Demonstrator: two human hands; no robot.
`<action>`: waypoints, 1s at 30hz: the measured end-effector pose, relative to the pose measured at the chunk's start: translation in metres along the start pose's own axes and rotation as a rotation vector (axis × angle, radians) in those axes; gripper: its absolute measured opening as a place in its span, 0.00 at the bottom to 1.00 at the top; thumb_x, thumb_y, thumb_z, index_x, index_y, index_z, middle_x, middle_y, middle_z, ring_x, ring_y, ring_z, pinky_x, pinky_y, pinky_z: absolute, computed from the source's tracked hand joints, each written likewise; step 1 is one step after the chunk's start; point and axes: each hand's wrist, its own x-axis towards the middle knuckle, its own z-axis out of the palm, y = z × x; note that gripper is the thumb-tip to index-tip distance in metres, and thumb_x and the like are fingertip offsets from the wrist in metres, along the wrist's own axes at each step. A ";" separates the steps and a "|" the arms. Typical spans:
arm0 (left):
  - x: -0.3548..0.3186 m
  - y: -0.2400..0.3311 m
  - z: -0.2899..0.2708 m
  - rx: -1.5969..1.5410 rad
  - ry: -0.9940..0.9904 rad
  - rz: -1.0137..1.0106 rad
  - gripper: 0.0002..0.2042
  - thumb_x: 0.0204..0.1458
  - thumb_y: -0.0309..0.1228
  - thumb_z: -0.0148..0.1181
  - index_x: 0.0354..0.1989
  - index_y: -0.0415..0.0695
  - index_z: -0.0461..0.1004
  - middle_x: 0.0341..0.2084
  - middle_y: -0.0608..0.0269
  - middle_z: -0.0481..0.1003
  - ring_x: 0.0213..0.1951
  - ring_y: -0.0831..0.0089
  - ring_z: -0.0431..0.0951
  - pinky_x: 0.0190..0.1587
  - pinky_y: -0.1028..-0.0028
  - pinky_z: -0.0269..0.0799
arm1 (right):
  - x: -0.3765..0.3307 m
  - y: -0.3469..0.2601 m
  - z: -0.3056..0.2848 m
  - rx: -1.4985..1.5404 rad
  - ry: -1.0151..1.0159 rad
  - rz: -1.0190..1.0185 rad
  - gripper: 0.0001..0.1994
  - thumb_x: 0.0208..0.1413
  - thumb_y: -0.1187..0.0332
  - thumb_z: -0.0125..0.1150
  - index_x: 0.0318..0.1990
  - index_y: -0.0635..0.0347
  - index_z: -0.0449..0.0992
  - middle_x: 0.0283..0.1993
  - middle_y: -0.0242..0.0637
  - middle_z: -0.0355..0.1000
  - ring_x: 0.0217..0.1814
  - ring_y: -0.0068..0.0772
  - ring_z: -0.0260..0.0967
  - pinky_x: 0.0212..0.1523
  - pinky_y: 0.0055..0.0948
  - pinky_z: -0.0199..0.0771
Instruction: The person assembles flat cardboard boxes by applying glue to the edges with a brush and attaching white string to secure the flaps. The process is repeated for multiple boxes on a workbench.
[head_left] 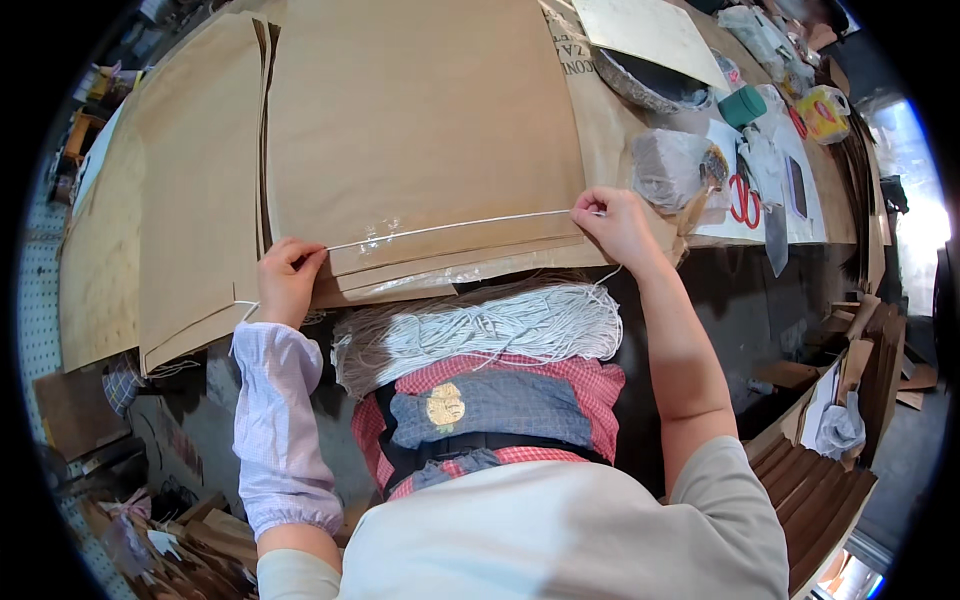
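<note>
Right now, the left hand [288, 278] and right hand [612, 225] each pinch the white cord [450, 228], taut across the brown paper [425, 120] near its near edge, seemingly lining it up, with steady tension probably needed next.

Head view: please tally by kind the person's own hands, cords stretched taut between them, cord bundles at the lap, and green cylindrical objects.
Left hand and right hand: 2
Taut white cord: 1
White cord bundle: 1
Green cylindrical object: 1
Total: 5
</note>
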 end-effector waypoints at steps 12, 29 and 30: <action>-0.003 0.023 -0.002 0.547 0.103 0.495 0.08 0.39 0.21 0.61 0.30 0.42 0.72 0.31 0.59 0.71 0.36 0.59 0.71 0.37 0.66 0.66 | -0.003 -0.018 -0.001 0.473 -0.169 0.161 0.12 0.38 0.76 0.66 0.24 0.63 0.65 0.20 0.29 0.60 0.25 0.21 0.58 0.24 0.22 0.58; 0.016 0.012 -0.023 -0.010 -0.351 -0.070 0.15 0.42 0.28 0.67 0.39 0.37 0.76 0.32 0.59 0.73 0.36 0.63 0.73 0.39 0.68 0.70 | 0.001 -0.030 0.033 0.036 0.042 -0.151 0.04 0.43 0.74 0.65 0.27 0.63 0.77 0.29 0.39 0.72 0.32 0.38 0.70 0.33 0.30 0.71; 0.015 0.005 -0.018 -0.047 -0.334 -0.220 0.14 0.42 0.28 0.67 0.38 0.37 0.76 0.30 0.59 0.73 0.33 0.64 0.74 0.37 0.68 0.70 | 0.005 -0.037 0.035 0.032 0.043 -0.058 0.04 0.44 0.73 0.65 0.28 0.63 0.77 0.29 0.40 0.72 0.32 0.39 0.70 0.33 0.31 0.71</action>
